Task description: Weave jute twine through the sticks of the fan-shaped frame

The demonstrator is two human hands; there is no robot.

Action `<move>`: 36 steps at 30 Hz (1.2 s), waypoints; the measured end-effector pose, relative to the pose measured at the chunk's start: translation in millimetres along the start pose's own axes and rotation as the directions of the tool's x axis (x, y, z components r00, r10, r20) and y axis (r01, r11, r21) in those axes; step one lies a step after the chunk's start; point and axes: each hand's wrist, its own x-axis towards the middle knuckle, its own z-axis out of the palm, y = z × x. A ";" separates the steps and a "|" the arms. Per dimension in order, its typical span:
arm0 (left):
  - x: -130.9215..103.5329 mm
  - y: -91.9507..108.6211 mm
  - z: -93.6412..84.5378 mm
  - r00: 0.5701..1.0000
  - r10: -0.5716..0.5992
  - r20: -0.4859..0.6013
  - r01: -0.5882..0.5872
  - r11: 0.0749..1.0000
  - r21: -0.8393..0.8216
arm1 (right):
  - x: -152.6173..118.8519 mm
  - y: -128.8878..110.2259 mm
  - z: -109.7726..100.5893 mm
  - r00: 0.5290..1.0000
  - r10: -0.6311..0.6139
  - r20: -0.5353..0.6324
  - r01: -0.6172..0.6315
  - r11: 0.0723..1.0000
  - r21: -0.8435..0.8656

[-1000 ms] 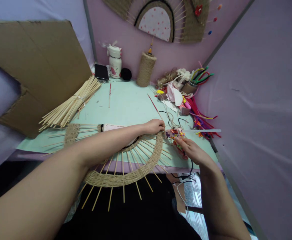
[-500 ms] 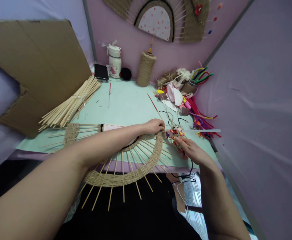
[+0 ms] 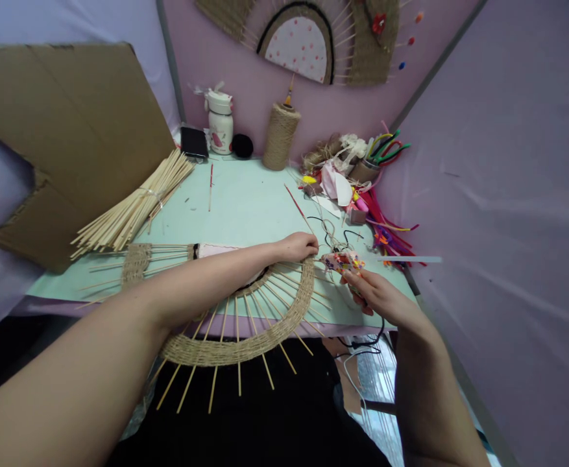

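A half-round woven fan of sticks and jute twine (image 3: 238, 350) lies over the table's front edge and my lap. My left hand (image 3: 300, 246) is closed at the right end of its outer twine band, fingers pinched there; whether a strand is between them is hidden. My right hand (image 3: 374, 293) is wrapped round a flower-patterned hot glue gun (image 3: 338, 261), whose nozzle points left, close to my left fingers. A whitish glue stick (image 3: 411, 259) juts from the gun's rear, and a black cord (image 3: 379, 329) hangs below. My left forearm covers part of the fan's middle.
A bundle of sticks (image 3: 133, 206) leans by a cardboard sheet (image 3: 80, 123) on the left. At the back stand a white bottle (image 3: 220, 126) and a twine cone (image 3: 281, 137). Pipe cleaners (image 3: 391, 237) and scraps crowd the right. A finished woven piece (image 3: 296, 48) hangs on the wall.
My right hand has drawn the glue gun slightly right and turned it, so the glue stick sits farther right. My left hand stays at the band's end. The whole view has shifted slightly.
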 end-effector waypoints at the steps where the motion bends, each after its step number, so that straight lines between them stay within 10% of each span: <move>1: -0.5 0.2 -0.2 1.000 -0.003 0.000 0.003 1.000 -0.002 | -6.7 -0.4 -2.2 1.000 -0.012 -0.021 0.012 0.999 0.031; 9: 2.3 -1.1 1.2 1.000 -0.011 -0.018 0.010 1.000 -0.013 | -37.8 52.1 -46.1 0.896 -0.051 -0.441 -0.045 0.978 -0.205; 15: 4.2 -2.4 2.4 1.000 -0.007 -0.023 0.006 1.000 -0.025 | -16.3 121.7 -64.8 0.902 -0.124 -0.414 -0.104 0.867 -0.487; 21: 3.4 -2.8 2.7 1.000 -0.014 -0.022 0.014 1.000 -0.028 | 11.9 142.0 -64.5 0.877 -0.180 -0.446 -0.150 0.778 -0.610; 26: 4.4 -4.9 3.6 1.000 -0.010 -0.024 0.009 0.999 -0.040 | 7.9 115.1 -65.3 0.825 -0.350 -0.444 -0.011 0.775 -0.631; 31: 4.2 -6.3 3.9 1.000 0.011 -0.019 -0.011 0.999 -0.044 | 18.3 34.0 -24.7 0.665 -0.613 -0.427 0.325 0.752 -0.573; 36: 2.7 -7.2 4.2 0.999 0.033 -0.027 -0.034 0.999 -0.035 | 64.8 -9.8 18.5 0.742 -0.620 -0.254 0.438 0.736 -0.516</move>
